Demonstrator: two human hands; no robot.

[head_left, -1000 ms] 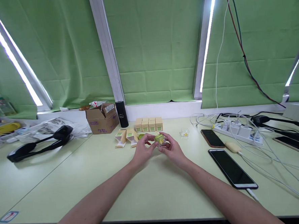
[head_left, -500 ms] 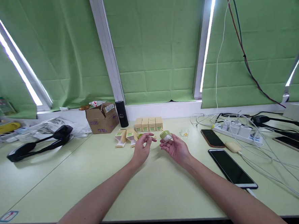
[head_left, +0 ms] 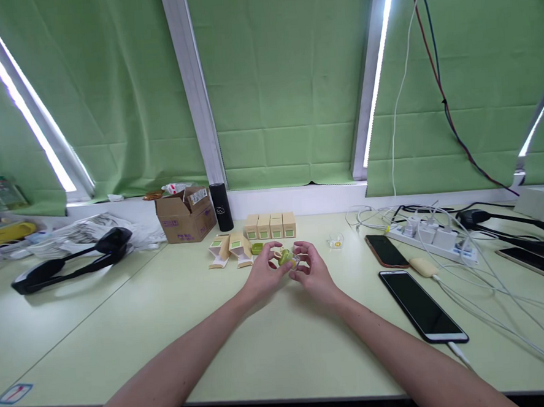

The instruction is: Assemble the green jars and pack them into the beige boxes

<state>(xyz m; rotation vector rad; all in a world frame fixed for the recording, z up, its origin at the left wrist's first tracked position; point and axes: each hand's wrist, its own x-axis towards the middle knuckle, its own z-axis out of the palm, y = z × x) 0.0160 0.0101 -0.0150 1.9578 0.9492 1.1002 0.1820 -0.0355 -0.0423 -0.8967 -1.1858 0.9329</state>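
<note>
A small green-and-clear container point(head_left: 285, 257), perhaps a lidded jar, is held up between my two hands just above the table. The fingers of my left hand point(head_left: 263, 273) are curled around its green side. At the clear end, the fingertips of my right hand point(head_left: 316, 273) close on it from the right. Just beyond my left hand lies a green piece point(head_left: 257, 248). Two opened cardboard boxes point(head_left: 219, 251) with green labels lie left of it. Several closed small boxes point(head_left: 270, 226) stand in a row behind. A clear piece with a yellow spot point(head_left: 336, 242) rests to the right.
A larger carton point(head_left: 187, 216) and a black cylinder point(head_left: 221, 207) stand at the back left. On the right are two phones point(head_left: 423, 305), a power strip point(head_left: 433, 243) and loose white cables. A black strap-like device point(head_left: 73, 260) lies on the left.
The container has moved left and down from my right hand and turned over between both hands. My left hand, earlier apart from it, has taken hold of it.
</note>
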